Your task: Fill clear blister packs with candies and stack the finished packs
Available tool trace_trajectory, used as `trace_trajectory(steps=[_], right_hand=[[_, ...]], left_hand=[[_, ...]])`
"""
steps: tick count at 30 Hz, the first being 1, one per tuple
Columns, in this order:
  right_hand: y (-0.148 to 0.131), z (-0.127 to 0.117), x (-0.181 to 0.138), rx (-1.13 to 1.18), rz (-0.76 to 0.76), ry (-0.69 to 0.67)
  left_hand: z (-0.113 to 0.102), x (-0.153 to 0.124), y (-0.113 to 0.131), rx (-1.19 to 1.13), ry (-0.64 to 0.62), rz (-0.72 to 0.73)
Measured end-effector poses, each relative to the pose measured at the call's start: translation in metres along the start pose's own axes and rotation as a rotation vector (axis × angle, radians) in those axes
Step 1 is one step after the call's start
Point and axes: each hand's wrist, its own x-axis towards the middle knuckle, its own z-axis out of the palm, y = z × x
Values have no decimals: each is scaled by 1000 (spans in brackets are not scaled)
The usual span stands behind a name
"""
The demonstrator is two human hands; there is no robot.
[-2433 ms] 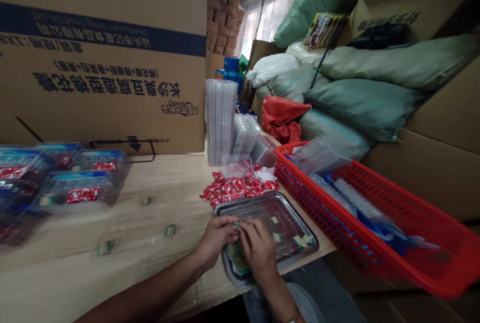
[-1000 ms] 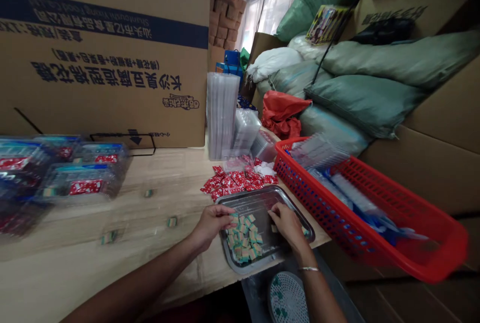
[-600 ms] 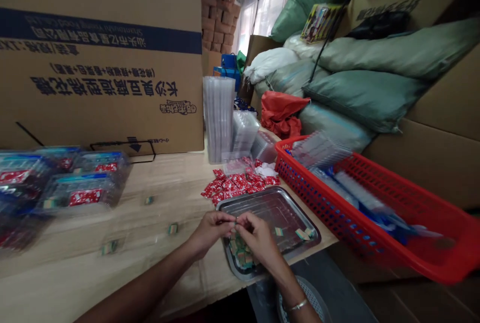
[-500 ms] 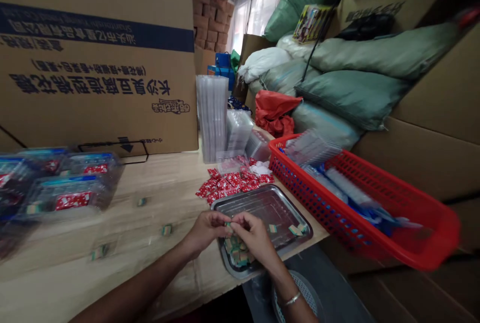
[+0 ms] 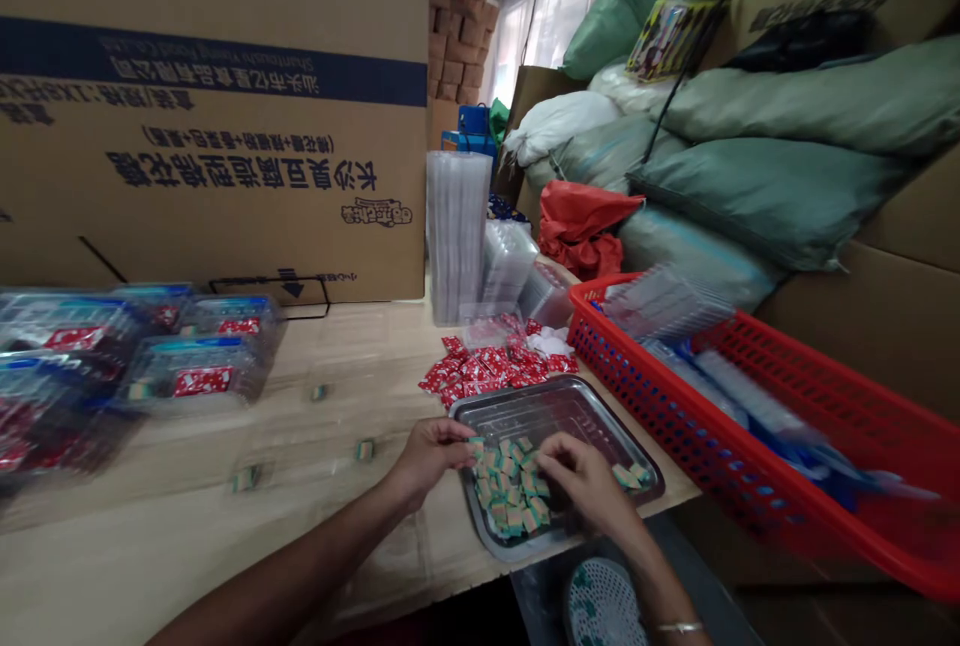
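Observation:
My left hand (image 5: 433, 458) is over the left rim of a shiny metal tray (image 5: 645, 451), a small green-and-tan striped block (image 5: 477, 446) pinched between thumb and fingertips. Inside the tray, to the right of a heap of similar blocks (image 5: 513, 488), my right hand (image 5: 586, 476) has its thumb and index finger pressed together. What they hold, if anything, I cannot make out. More loose blocks (image 5: 631, 475) lie on the tray's right side. Single blocks (image 5: 364, 451) sit in faint clear plastic trays on the table left of my hands.
Red printed packets (image 5: 487, 368) are piled behind the tray, before tall stacks of clear plastic trays (image 5: 459, 236). A red basket (image 5: 750, 466) borders the right side. Filled clear packs (image 5: 199, 371) stand at left, before a large carton (image 5: 262, 226). Below the table's edge is a round perforated basket (image 5: 604, 606).
My hands were together over the blocks and are now apart. The right hand has moved right, uncovering the heap; the left keeps a block. The whole view has shifted, so things appear further right.

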Motion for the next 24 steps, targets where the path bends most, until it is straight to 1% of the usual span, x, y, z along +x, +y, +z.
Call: trace_trajectory(steps=[2, 3, 5, 7, 9, 11, 14, 19, 21, 24], right_hand=[[-29, 28, 4, 273, -2, -75], [-42, 42, 7, 360, 4, -86], [-62, 68, 13, 454, -5, -57], [-72, 88, 19, 461, -49, 5], [-76, 104, 24, 436, -98, 47], [-78, 117, 28, 423, -133, 71], [-85, 135, 32, 413, -164, 72], [-108, 162, 42, 324, -264, -29], [-118, 172, 49, 318, -287, -81], [-131, 189, 63, 390, -285, -172]], left_hand=[[-2, -2, 0, -23, 29, 46], [-4, -3, 1, -33, 44, 72], [-10, -6, 5, -49, 78, 119], [-20, -11, 10, -60, 103, 151], [-31, -17, 14, -76, 125, 174], [-43, -22, 17, -100, 154, 200], [-60, -28, 18, -147, 222, 232], [-85, -36, 18, -283, 367, 264], [-96, -41, 20, -258, 411, 303], [-114, -46, 26, -163, 481, 351]])
